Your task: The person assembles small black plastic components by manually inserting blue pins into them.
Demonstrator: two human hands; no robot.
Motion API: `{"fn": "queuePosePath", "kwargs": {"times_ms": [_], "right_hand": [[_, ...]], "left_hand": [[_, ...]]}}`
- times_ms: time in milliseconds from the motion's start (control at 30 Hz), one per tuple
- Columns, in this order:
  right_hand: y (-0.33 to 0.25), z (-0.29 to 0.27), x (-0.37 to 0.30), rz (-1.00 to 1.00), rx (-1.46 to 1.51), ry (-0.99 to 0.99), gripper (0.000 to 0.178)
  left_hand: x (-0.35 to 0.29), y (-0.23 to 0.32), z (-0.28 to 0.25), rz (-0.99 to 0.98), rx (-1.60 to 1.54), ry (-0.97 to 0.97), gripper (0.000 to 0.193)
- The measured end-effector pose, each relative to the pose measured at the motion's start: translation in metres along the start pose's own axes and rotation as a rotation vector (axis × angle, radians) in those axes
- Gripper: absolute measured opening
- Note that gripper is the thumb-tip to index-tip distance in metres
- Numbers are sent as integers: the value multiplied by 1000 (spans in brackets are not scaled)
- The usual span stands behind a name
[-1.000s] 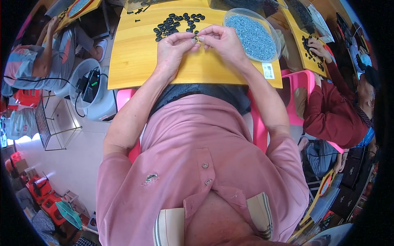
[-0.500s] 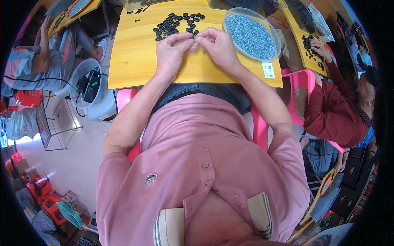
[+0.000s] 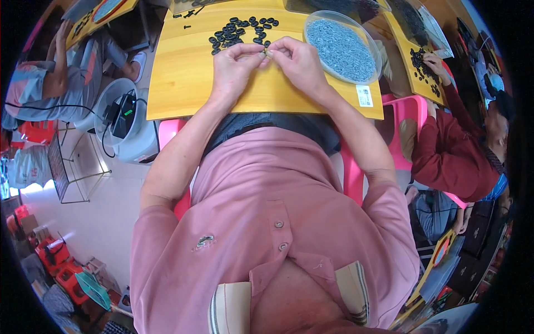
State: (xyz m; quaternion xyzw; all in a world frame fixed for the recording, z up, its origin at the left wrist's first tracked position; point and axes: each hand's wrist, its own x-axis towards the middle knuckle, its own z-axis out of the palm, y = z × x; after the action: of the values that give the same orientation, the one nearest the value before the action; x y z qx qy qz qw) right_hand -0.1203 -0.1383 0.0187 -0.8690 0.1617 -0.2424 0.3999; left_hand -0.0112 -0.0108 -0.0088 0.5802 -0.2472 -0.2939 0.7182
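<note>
My left hand point(image 3: 236, 68) and my right hand point(image 3: 299, 62) meet over the yellow table point(image 3: 183, 83), thumbs and forefingers pinched close together. Whatever sits between the fingertips is too small and covered to make out. Just beyond them lies a loose cluster of small black oval parts point(image 3: 227, 37), several with holes in them. To the right of my right hand stands a round clear tub point(image 3: 379, 61) filled with small bluish-silver metal pieces point(image 3: 340, 49), which look like screws.
Several black screw-like pieces point(image 3: 188, 26) lie at the table's far left. A white label point(image 3: 364, 96) is stuck near its right corner. At right, a person in a dark red top point(image 3: 456, 150) handles black parts at another table; another person point(image 3: 44, 89) sits at left. A bucket point(image 3: 118, 114) stands beside my table.
Both hands keep their pinch at nearly the same spot, with only a slight shift. The hand of the person at right has moved a little over the black parts.
</note>
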Motion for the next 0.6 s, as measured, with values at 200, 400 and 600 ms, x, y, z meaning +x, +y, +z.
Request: {"fn": "queuePosePath", "kwargs": {"times_ms": [200, 400, 600], "right_hand": [[14, -8, 9, 98, 360, -71, 17], [19, -13, 14, 76, 369, -26, 21], [16, -16, 17, -9, -23, 21, 18]], "left_hand": [[1, -1, -3, -38, -172, -20, 23], [3, 0, -5, -119, -303, -11, 21], [7, 4, -12, -71, -352, 29, 21]]}}
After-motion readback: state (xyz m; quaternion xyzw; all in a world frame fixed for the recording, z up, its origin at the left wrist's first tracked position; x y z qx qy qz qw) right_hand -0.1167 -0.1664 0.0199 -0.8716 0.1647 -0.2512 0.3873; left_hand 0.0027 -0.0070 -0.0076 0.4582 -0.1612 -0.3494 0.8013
